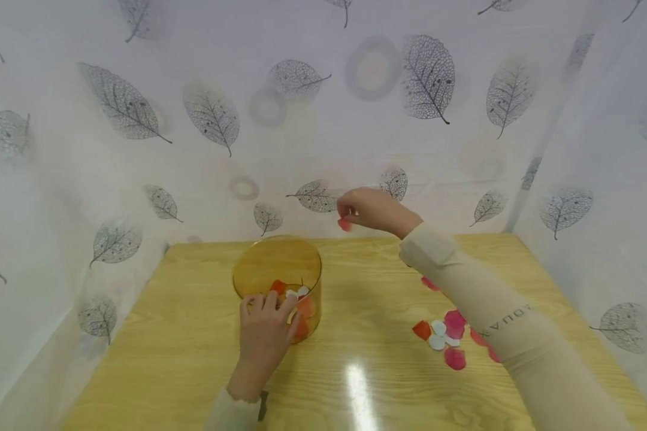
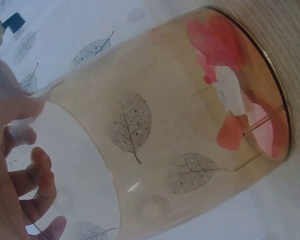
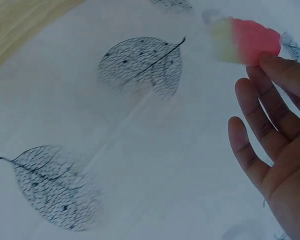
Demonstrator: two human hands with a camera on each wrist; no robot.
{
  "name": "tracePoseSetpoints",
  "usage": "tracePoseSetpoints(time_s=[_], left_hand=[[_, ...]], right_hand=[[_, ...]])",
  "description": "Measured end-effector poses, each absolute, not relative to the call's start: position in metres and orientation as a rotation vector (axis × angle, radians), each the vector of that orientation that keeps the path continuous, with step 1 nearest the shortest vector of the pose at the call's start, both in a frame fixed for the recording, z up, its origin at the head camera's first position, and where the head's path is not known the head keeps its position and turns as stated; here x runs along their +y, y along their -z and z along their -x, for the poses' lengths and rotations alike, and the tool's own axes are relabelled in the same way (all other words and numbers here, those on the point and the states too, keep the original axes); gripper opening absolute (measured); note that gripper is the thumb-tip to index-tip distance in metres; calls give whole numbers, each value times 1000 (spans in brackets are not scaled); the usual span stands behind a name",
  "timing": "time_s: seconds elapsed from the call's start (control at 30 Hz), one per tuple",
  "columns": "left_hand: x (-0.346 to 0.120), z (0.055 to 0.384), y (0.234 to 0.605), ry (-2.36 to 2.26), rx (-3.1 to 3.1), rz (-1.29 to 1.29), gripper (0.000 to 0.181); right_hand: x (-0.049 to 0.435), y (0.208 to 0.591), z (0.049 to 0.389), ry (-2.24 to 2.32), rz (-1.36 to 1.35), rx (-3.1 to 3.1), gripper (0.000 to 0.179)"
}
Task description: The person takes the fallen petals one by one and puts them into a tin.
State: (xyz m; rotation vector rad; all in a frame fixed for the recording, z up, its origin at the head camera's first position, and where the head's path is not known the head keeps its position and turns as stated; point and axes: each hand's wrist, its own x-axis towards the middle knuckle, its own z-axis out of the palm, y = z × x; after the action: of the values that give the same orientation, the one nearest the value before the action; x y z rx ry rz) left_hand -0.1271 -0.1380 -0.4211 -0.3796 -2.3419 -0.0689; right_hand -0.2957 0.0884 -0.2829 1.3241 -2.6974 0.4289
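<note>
My right hand is raised above the far edge of the table, left of its own sleeve. Between thumb and index finger it pinches a petal, pink-red at one end and pale green-yellow at the other; its other fingers are spread loosely. My left hand holds the near rim of a clear amber cylinder container, the thumb at the rim and the fingers bent over the mouth. Red, pink and white petals lie at the container's bottom.
A loose group of red, pink and white petals lies on the wooden table at right, partly hidden by the right sleeve. White sheeting with a grey leaf print hangs behind and on both sides.
</note>
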Motion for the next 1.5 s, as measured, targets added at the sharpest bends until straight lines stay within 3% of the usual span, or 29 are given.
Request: tracePoseSetpoints(time_s=[0.47,0.87,1.17,1.5], left_hand=[[-140,129,423,78,-2328,390,33],[-139,129,423,79,-2342,377,36],[-138,128,421,78,-2342,370,38],[-139,128,421,83,-2331,377,35]], right_hand=[[-21,297,282,-203,-1530,-2707,13],[-64,318,288,-72,-1596,-2671,21],[-45,315,283,-81,-1554,-2672,11],[39,306,272,-230,-1506,-2608,2]])
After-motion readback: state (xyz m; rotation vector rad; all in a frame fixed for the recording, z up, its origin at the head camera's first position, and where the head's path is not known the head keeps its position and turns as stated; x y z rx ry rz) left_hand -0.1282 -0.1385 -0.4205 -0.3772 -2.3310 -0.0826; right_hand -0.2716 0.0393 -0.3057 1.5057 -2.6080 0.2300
